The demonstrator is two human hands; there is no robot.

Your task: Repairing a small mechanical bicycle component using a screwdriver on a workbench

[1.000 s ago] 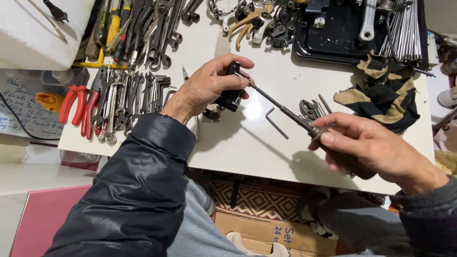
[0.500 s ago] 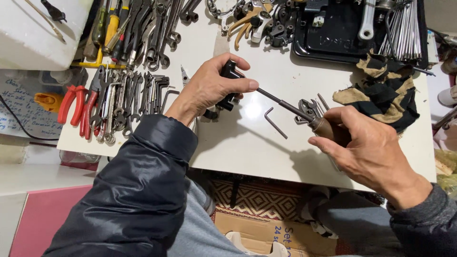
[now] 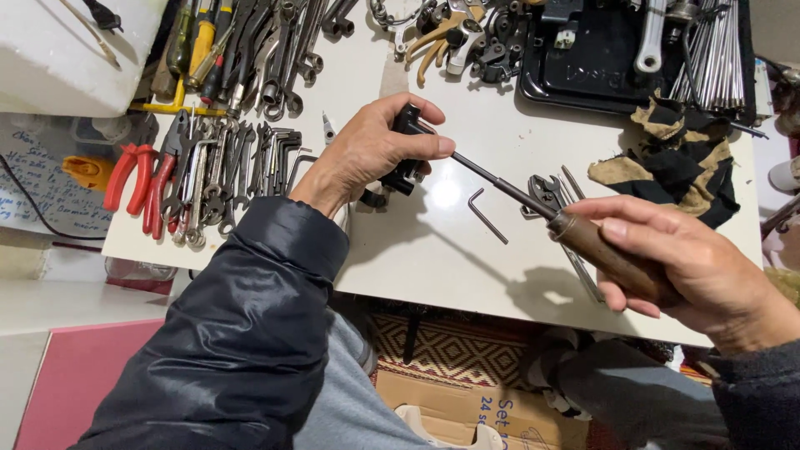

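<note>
Driving step: left hand (image 3: 371, 150) fingers clasp a small black part (image 3: 407, 154) over the surface (image 3: 433, 242); right hand (image 3: 692, 267) grips a wooden-handled screwdriver (image 3: 583, 237), tip in it. Next probably calls for steady turning.

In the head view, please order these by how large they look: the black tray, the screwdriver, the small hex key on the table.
1. black tray, although the top edge of the picture cuts it off
2. screwdriver, held nearer the camera, so this is unsure
3. hex key, clearly smallest
</note>
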